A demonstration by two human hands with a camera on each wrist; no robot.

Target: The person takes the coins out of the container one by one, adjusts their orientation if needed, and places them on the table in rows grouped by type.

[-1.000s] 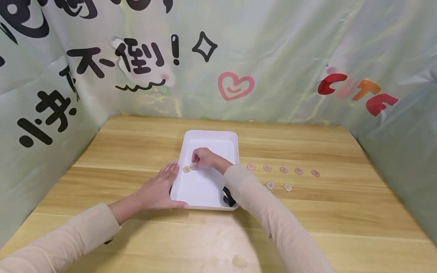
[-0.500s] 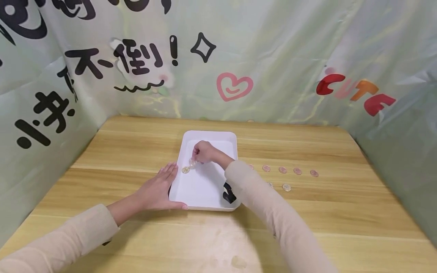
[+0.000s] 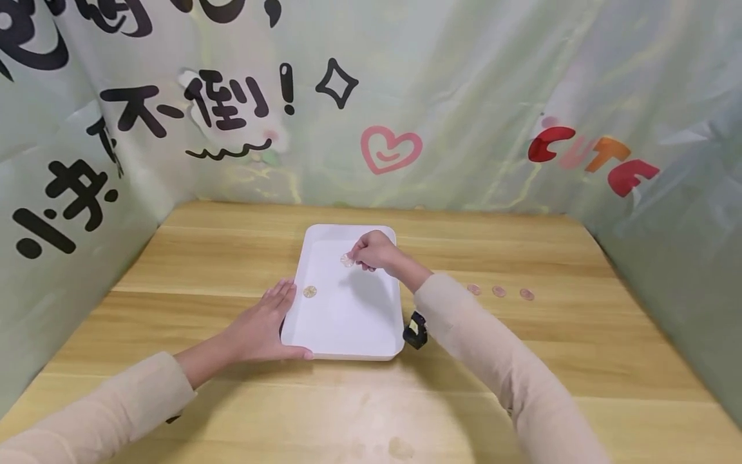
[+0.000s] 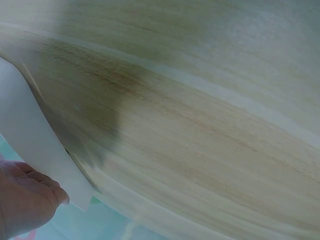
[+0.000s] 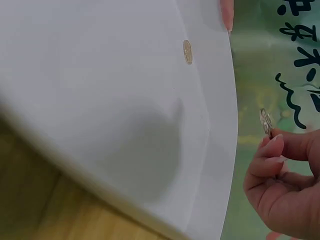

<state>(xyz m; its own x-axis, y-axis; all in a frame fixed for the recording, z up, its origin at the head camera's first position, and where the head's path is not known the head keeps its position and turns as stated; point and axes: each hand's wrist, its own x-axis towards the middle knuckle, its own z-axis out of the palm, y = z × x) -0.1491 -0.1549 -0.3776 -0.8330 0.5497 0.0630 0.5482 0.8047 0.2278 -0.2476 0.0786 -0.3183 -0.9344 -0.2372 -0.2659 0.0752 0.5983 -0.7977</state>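
Pinched between thumb and fingertips of my right hand (image 3: 373, 250) is a small round clear disc (image 3: 346, 260) with a radiating pattern, held above the white tray (image 3: 348, 328). The right wrist view shows this disc (image 5: 266, 122) tilted on edge at the fingertips. A similar yellowish disc (image 3: 310, 292) lies on the tray floor by its left wall. My left hand (image 3: 261, 325) rests against the tray's left side, fingers straight and thumb along the near edge. In the left wrist view, part of the left hand (image 4: 30, 200) touches the tray's outer wall (image 4: 37, 135).
A row of pinkish discs (image 3: 498, 292) lies on the wooden table (image 3: 580, 361) right of the tray, partly behind the right sleeve (image 3: 493, 354). A black wrist device (image 3: 415, 330) hangs under that sleeve by the tray's right edge. Printed cloth (image 3: 464, 96) surrounds the table.
My right hand has lifted the clear disc from beside the yellowish one and carried it right and away from me. The right sleeve now hides the nearer discs. My left hand stays at the tray.
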